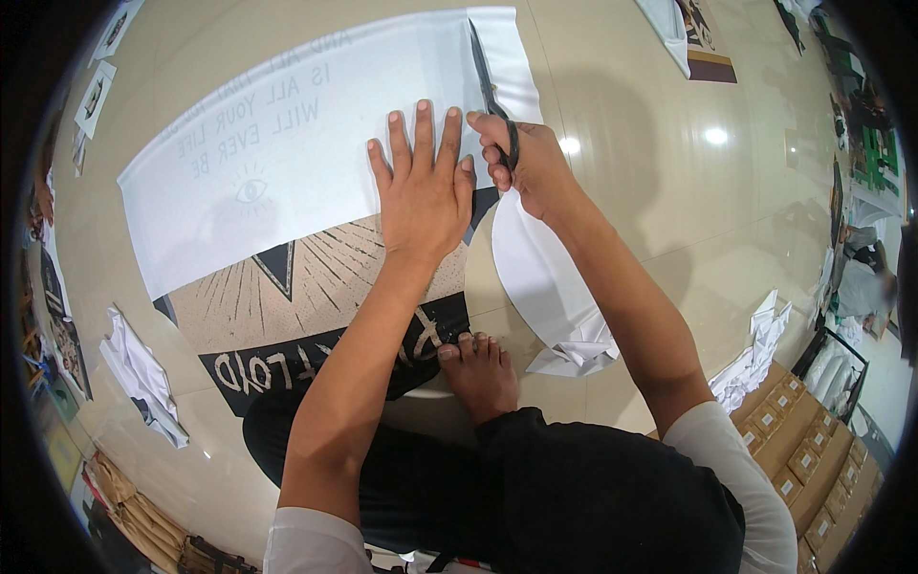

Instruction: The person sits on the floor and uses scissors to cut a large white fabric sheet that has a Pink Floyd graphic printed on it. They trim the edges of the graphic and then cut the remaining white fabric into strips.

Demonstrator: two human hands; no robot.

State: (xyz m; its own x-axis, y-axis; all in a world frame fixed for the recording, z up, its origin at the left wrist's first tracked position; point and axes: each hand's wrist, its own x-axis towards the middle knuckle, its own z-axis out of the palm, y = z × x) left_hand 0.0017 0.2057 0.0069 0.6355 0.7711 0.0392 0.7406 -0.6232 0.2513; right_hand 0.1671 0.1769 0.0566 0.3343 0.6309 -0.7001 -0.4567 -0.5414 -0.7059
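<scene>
Scissors [489,91]: right hand [536,167] | left hand [421,196] on cloth [325,177] | cartons [768,419]: contents hidden

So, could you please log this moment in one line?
left hand: flat on white sheet | right hand: gripping black scissors | scissors: pointing away from body

Toward ten o'clock, the white sheet [335,172] shows slanted lines of grey capitals [232,117] in mirror writing, the top line bent and faint near the edge; just below the last line sits a grey eye emblem [251,190]. Toward eight, a black band [316,368] carries big, rough cream letters [249,374], partly covered. Toward four, stacked cartons [801,397] bear small white labels [787,488], their print too small to read.
</scene>
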